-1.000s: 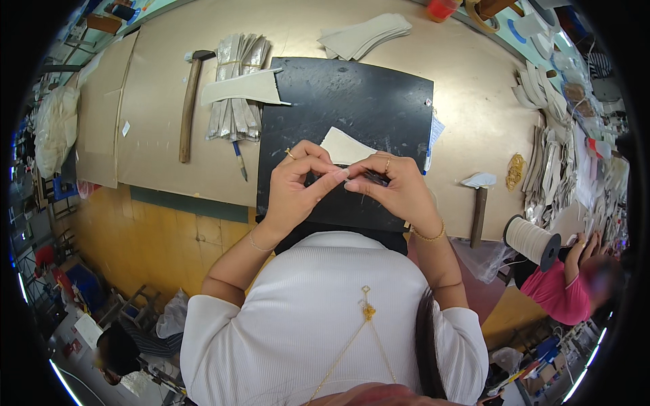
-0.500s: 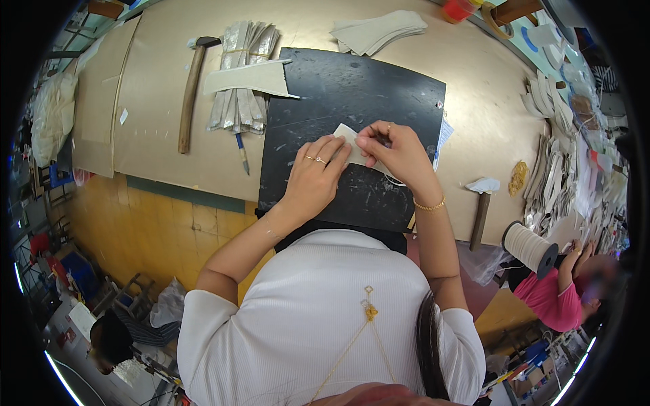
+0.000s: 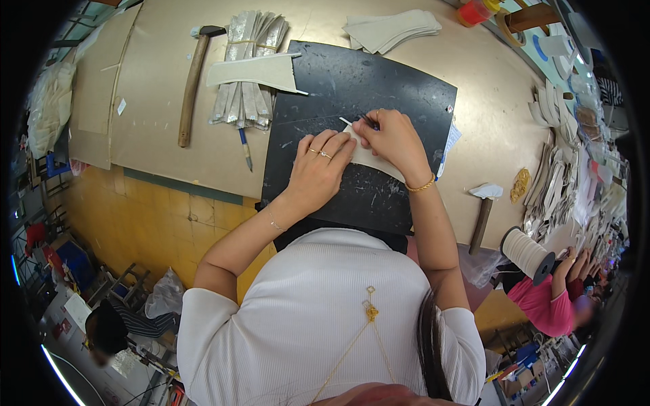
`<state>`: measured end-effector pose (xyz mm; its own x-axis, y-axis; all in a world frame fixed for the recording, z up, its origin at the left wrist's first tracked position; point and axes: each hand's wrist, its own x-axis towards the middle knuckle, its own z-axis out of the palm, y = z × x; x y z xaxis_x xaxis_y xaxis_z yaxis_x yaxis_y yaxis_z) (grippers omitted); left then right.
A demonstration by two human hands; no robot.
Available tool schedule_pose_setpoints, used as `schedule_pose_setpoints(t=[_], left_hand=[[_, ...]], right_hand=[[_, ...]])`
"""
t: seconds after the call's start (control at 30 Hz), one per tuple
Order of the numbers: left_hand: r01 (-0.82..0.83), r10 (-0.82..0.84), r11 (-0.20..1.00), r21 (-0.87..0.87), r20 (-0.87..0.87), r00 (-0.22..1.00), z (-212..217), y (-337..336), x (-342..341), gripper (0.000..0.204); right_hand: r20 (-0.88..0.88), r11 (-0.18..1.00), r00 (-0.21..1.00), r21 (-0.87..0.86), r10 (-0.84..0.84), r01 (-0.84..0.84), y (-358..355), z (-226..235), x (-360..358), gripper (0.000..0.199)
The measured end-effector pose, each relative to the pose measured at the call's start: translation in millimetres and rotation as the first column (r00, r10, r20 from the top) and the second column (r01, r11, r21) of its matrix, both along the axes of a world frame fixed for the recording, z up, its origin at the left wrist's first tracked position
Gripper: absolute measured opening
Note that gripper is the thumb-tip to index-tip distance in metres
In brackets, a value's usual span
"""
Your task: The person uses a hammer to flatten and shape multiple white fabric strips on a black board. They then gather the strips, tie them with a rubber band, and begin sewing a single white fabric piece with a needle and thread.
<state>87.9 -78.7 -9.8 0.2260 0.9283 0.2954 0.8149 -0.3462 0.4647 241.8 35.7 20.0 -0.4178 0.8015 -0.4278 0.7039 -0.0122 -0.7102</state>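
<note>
My left hand [image 3: 318,169] lies flat on a pale cut piece of material [image 3: 376,161], pressing it onto the black cutting slab [image 3: 379,95]. Fingers of this hand are spread over the piece's left end. My right hand [image 3: 389,139] is closed around a thin dark tool [image 3: 365,120] whose tip touches the piece's upper edge. A thin white sliver [image 3: 346,122] sticks out beside the tip. Most of the piece is hidden under both hands.
A wooden-handled hammer [image 3: 191,78] and a bundle of silvery strips [image 3: 245,74] lie at the left, a blue pen [image 3: 244,149] below them. Stacked pale pieces [image 3: 393,28] sit at the back. A second hammer [image 3: 482,215], a thread spool [image 3: 527,254] and another person's pink sleeve [image 3: 542,304] are at the right.
Both hands went forward from near my chest and lowered the pale piece onto the black slab. The left hand now presses it flat and the right hand's tool meets its edge.
</note>
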Motion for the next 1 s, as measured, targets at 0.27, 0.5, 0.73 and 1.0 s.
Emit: schedule_pose_setpoints(t=[0.27,0.5,0.73,1.0], left_hand=[[-0.024,0.024,0.999,-0.026,0.020,1.000,0,0,-3,0.034],[0.040,-0.045,0.998,-0.048,-0.104,0.994,11,7,-8,0.030],[0.091,-0.099,0.995,-0.049,-0.201,0.975,18,14,-6,0.035],[0.074,-0.083,0.996,-0.049,-0.218,0.972,22,15,-4,0.050]], right_hand=[[0.040,0.999,0.999,0.042,0.013,-0.015,4,-1,-3,0.027],[0.064,0.997,0.998,0.071,-0.010,0.005,3,-1,-3,0.030],[0.069,0.994,0.993,-0.041,-0.094,0.097,-15,22,38,0.035],[0.032,0.972,0.976,-0.093,-0.213,0.215,-36,18,60,0.036]])
